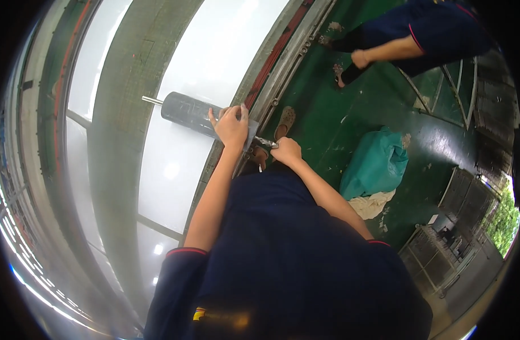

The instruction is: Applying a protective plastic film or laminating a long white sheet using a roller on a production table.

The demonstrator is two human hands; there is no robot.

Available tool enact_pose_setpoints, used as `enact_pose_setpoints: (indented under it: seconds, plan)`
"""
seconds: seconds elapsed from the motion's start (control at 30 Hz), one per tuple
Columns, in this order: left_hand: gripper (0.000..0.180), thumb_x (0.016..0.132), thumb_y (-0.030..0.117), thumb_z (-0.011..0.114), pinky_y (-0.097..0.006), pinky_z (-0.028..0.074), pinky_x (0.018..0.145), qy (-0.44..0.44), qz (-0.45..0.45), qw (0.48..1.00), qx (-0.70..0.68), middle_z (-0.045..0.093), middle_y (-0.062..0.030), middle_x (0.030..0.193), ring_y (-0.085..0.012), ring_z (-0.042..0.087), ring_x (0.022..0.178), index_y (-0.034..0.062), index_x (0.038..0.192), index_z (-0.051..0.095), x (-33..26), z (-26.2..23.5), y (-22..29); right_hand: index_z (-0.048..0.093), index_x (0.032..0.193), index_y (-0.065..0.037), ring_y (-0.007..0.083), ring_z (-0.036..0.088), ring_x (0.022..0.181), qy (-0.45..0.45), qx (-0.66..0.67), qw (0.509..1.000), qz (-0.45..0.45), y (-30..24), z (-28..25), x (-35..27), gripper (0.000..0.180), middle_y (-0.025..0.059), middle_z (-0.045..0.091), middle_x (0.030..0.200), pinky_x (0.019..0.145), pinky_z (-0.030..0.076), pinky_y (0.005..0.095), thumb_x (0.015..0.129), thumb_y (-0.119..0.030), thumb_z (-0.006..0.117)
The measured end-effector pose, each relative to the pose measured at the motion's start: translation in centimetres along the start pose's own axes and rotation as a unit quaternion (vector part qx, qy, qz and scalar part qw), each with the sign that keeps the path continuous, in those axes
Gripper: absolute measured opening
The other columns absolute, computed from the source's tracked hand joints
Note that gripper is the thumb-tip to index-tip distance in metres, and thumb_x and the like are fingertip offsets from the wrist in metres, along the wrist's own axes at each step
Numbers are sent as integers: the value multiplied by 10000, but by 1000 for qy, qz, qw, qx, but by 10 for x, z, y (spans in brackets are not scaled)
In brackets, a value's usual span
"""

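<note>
A grey roller (187,113) lies across the white table panel, a bare metal rod (152,100) sticking out of its far left end. My left hand (233,129) rests on the roller's near right end, fingers bent over it. Clear film or a thin clear edge (252,131) shows beside those fingers. Past the table's edge, my right hand (287,152) is closed round a narrow shiny piece (265,141) at the same end of the roller. Whether this piece is metal shaft or twisted film I cannot make out.
A long frame with a metal rail (294,51) edges the white-panelled table. On the green floor (322,122) sit a teal sack (376,164) and a pale cloth (370,205). Another person (424,42) stands at upper right near a metal frame (453,93). A cart (441,255) stands lower right.
</note>
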State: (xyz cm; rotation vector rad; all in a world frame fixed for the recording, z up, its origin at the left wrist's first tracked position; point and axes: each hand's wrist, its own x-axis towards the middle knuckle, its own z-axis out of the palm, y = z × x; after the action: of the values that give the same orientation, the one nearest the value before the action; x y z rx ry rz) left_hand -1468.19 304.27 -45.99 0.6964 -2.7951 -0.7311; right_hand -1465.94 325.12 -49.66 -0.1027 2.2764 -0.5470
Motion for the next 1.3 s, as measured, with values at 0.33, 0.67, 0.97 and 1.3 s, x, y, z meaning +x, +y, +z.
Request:
enact_pose_setpoints:
  seconds: [0.33,0.67,0.97,1.3]
  plan:
    - [340,1037,378,624,-541,206,1277,-50,-39,998,28,787,-72,930,-248,711,1023,103,948,805,9,2,1,800,901,2,444,750,918,-70,16,997,-13,1,2,13,330,267,761,933,849,596,523,725,-262,709]
    - [365,1041,394,609,-483,333,1198,-49,-25,998,39,790,-73,928,-277,725,955,103,911,788,23,29,5,728,774,12,362,728,758,-150,105,982,-46,21,2,41,522,188,715,755,747,550,472,700,-499,806]
    - [378,1004,448,648,-434,499,904,-97,-44,994,-15,775,-84,830,-316,726,835,115,889,786,35,25,29,818,872,-30,354,762,856,-147,111,983,-5,24,9,46,377,208,771,864,780,585,439,663,-343,792]
    - [432,1008,495,620,-494,529,768,-69,-24,996,42,763,-137,834,-371,721,804,99,921,770,45,1,0,820,892,-43,324,766,881,-201,54,976,-70,-7,15,62,321,169,783,889,731,600,463,736,-320,770]
